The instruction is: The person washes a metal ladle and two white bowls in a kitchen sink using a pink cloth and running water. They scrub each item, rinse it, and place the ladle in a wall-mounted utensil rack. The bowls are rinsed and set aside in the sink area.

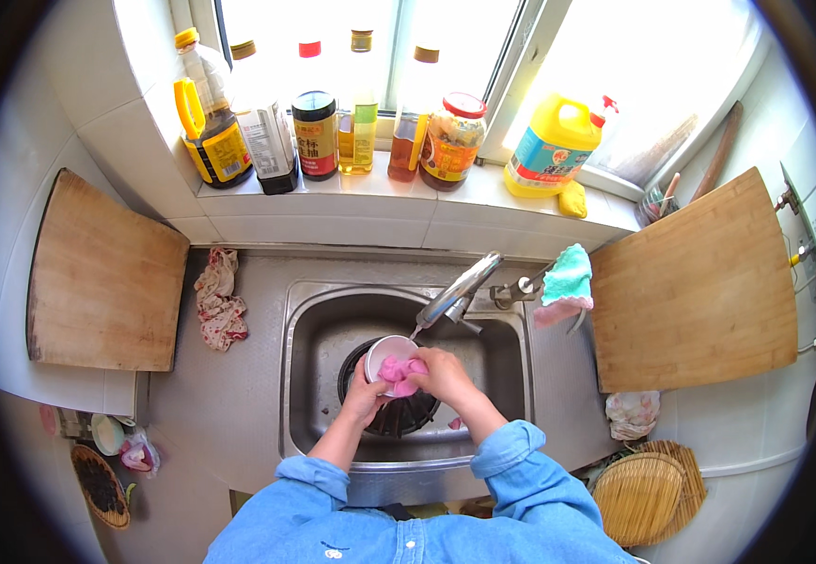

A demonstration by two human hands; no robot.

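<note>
Over the stainless steel sink (pixel 482 416) I hold a white bowl (pixel 388 345) tilted towards me. My left hand (pixel 364 396) grips its left and lower rim. A pink cloth (pixel 399 372) is bunched inside the bowl, and my right hand (pixel 443 377) has its fingers closed on it. Just above the bowl's rim is the spout of the chrome faucet (pixel 459 289), with what looks like a thin stream of water at its tip. Below the bowl, partly hidden by it and my hands, lies a round dark ribbed object (pixel 402 417) in the basin.
Several sauce bottles (pixel 315 137) and a yellow detergent jug (pixel 552 151) line the windowsill. Wooden cutting boards stand left (pixel 108 275) and right (pixel 700 289). A crumpled patterned rag (pixel 220 299) lies left of the sink; a green cloth (pixel 567 276) hangs beside the faucet.
</note>
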